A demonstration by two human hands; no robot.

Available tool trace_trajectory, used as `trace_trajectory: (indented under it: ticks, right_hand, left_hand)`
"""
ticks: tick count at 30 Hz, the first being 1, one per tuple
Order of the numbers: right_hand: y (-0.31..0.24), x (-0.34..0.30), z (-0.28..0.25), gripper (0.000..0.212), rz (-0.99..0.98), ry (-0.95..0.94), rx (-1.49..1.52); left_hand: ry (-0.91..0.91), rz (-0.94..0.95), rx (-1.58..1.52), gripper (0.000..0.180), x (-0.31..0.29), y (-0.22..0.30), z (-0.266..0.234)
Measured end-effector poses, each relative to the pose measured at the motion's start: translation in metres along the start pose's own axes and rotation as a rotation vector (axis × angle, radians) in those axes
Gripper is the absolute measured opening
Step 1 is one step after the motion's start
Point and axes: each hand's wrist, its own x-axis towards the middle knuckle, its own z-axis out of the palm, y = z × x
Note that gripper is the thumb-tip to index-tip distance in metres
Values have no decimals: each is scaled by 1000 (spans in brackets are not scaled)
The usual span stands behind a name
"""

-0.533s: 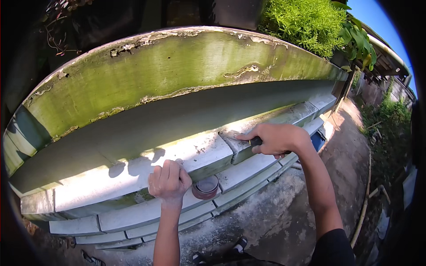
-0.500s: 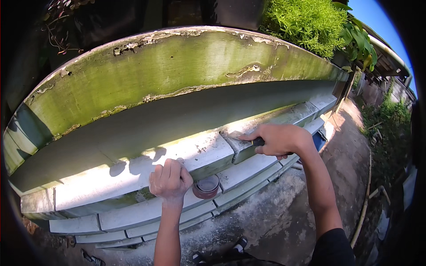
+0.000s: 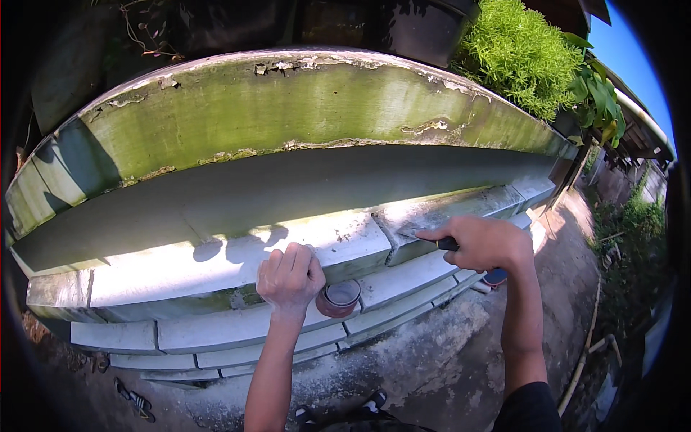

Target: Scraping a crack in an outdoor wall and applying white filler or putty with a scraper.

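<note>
My right hand (image 3: 486,245) is closed round the black handle of a putty knife (image 3: 446,243). Its thin blade lies on the stained top of the ledge, just right of the dark groove (image 3: 383,241) between two ledge sections. Closed into a fist, my left hand (image 3: 291,275) rests at the front edge of the pale ledge (image 3: 187,284); the inside of its grip is hidden. A small round reddish tub (image 3: 338,298) with a greyish inside sits on the step below, right of that fist.
Over the ledge runs a curved green-stained wall band (image 3: 288,108) with flaking edges. Pale block steps (image 3: 252,327) descend toward my feet. A bushy green plant (image 3: 515,57) grows at upper right. A blue object (image 3: 495,277) shows beside my right forearm. Sandals (image 3: 135,399) lie lower left.
The view has shifted a little. My right hand has drawn the putty knife slightly rightward and toward me, and more of the handle shows. My left fist stays at the ledge's edge.
</note>
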Motion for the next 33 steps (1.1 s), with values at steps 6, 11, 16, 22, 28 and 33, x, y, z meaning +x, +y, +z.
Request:
trace_trajectory:
  ticks: [6, 11, 16, 22, 28, 33]
  right_hand:
    - [9, -19, 19, 62, -56, 79, 31]
    - [8, -21, 25, 62, -19, 37, 35]
    - [1, -19, 39, 63, -2, 114, 17]
    - [0, -19, 41, 69, -16, 92, 124]
    - [-20, -28, 22, 74, 164, -61, 267]
    - [-21, -19, 22, 72, 151, -59, 217]
  left_hand:
    - [3, -5, 20, 14, -5, 0, 4]
    - [14, -16, -1, 14, -3, 3, 4]
    - [8, 4, -5, 13, -3, 2, 6]
    - [28, -23, -7, 13, -2, 1, 4]
    - [11, -67, -45, 12, -4, 9, 6]
    - [19, -120, -6, 12, 0, 9, 3]
